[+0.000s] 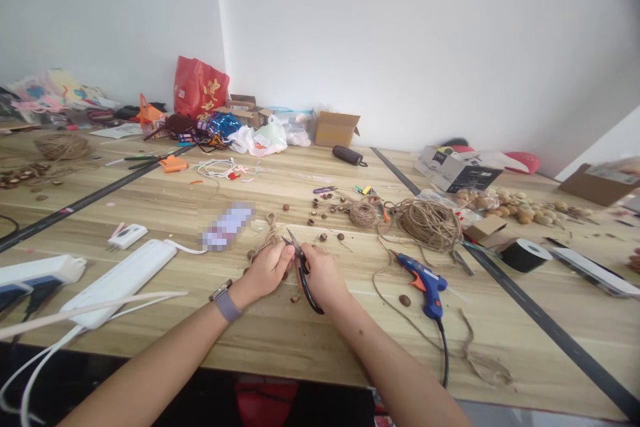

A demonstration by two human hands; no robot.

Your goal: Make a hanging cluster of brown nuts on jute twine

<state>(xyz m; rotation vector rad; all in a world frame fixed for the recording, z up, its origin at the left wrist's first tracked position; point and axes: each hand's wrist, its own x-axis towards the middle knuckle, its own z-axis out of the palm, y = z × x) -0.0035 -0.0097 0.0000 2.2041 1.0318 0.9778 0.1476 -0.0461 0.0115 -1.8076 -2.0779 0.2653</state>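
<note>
In the middle of the table, my right hand [325, 278] grips a pair of scissors [303, 269] with black handles, their blades pointing up and left. The blade tips reach the thumb of my left hand [270, 268], whose fingers are closed in a pinch. A looped bunch of jute twine [271, 232] comes out just beyond those fingers; the exact spot they pinch is hidden. Small brown nut shells [323, 237] are scattered around both hands, some partly behind the left one.
On the right lie a blue glue gun [423, 283], a large twine coil [429, 223] and a black-sided roll [526, 255]. A white power strip [120, 283] with cables is at left. Boxes [336, 129] and a red bag [200, 88] stand along the wall.
</note>
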